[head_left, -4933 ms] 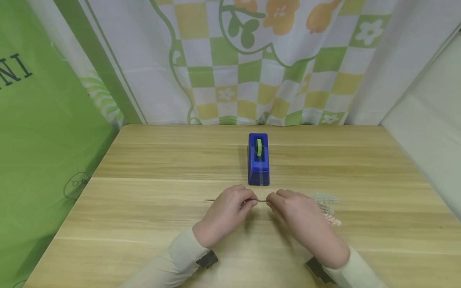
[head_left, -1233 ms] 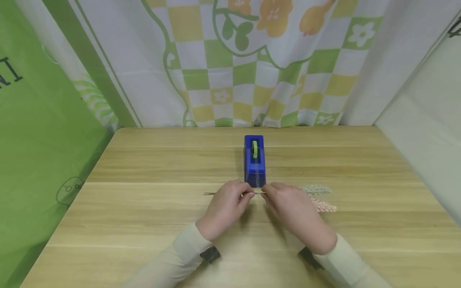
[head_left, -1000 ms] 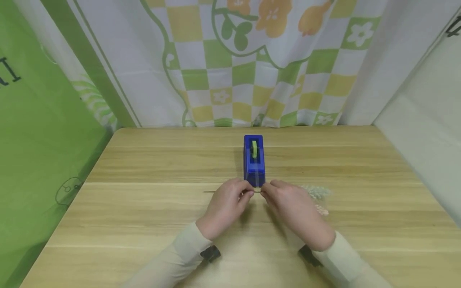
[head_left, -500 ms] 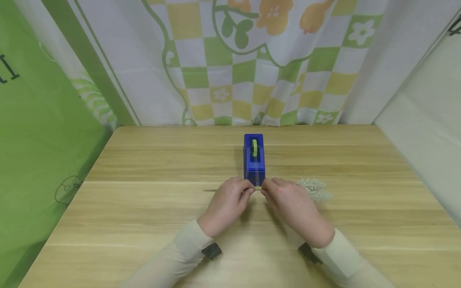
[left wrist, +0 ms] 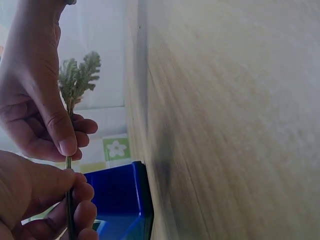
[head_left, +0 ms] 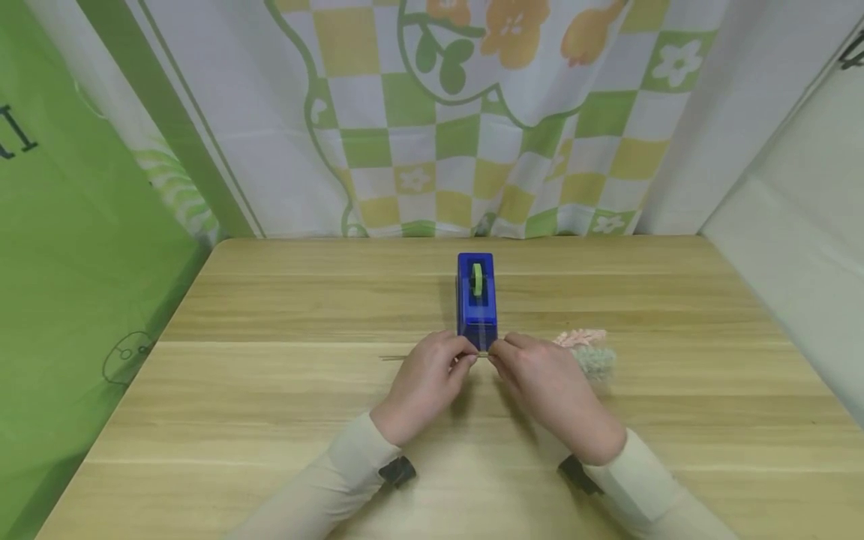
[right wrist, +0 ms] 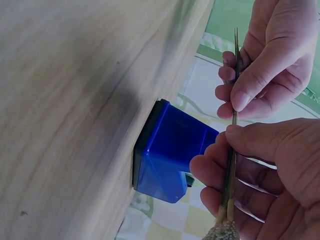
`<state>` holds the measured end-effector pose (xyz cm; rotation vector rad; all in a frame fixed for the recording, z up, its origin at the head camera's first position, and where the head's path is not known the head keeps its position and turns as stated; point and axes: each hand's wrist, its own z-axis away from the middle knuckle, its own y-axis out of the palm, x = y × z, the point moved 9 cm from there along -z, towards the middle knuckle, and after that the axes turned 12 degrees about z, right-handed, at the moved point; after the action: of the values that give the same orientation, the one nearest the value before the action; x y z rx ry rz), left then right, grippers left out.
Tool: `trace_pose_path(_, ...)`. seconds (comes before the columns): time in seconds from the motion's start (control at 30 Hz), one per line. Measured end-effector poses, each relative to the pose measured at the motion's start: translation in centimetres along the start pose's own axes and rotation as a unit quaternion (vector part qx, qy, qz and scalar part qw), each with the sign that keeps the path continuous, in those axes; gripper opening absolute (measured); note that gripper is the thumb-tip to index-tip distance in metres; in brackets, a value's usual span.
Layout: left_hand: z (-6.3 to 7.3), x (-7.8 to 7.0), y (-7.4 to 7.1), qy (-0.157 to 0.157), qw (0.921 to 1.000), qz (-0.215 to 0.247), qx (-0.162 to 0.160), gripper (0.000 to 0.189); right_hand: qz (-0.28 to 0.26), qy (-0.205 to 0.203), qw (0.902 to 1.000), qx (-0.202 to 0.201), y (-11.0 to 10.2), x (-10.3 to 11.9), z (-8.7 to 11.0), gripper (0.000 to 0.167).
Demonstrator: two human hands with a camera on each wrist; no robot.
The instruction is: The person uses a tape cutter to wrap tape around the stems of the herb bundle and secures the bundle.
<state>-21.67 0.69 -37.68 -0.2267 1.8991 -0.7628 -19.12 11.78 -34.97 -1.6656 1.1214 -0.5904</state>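
My left hand (head_left: 428,386) pinches a thin bundle of flower stems (head_left: 393,358) between thumb and fingers, and the stem ends stick out to its left. Close beside it, my right hand (head_left: 556,394) grips the same stems nearer the flower heads. Pale green flower sprigs (head_left: 595,363) and pink ones (head_left: 583,338) show beyond the right hand. Between the fingertips a short length of stem (right wrist: 235,117) is visible. Just behind the hands stands a blue tape dispenser (head_left: 477,300) with a yellow-green tape roll core (head_left: 477,280). Clear tape seems to run down its front; where it ends is hard to see.
The wooden table (head_left: 290,300) extends on all sides of the hands. A checked curtain (head_left: 459,135) hangs along its back edge, a green cloth (head_left: 81,262) on the left and a pale cloth (head_left: 803,210) on the right.
The flower bundle has turned in my hands: the pink sprigs, nearer me before, now lie on the far side of the green ones. Both hands are slightly closer to the dispenser.
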Motion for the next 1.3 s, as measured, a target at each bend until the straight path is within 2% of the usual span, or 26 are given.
trace_pose_path(0.27,-0.08,0.32,0.48,-0.011,0.9997,-0.017,0.013,0.019,-0.004,0.002,1.0,-0.006,0.04,-0.14,-0.14,0.006)
trace_pose_path(0.63,-0.22,0.23,0.12,0.002,1.0,-0.004,-0.007,0.014,-0.005,0.003,0.9999,0.011,0.32,-0.12,-0.22,0.006)
trace_pose_path(0.83,-0.31,0.39,0.24,-0.004,1.0,0.005,-0.004,0.014,-0.011,0.01,0.9997,0.017,0.42,-0.28,-0.27,0.005)
trace_pose_path(1.1,-0.48,0.45,0.48,-0.006,0.9997,-0.022,0.007,0.021,-0.025,0.019,0.9994,0.011,0.47,-0.55,-0.34,0.003)
trace_pose_path(1.3,-0.7,0.6,0.41,-0.006,1.0,-0.003,0.007,0.018,-0.035,0.026,0.999,0.01,0.69,-0.73,-0.5,0.004)
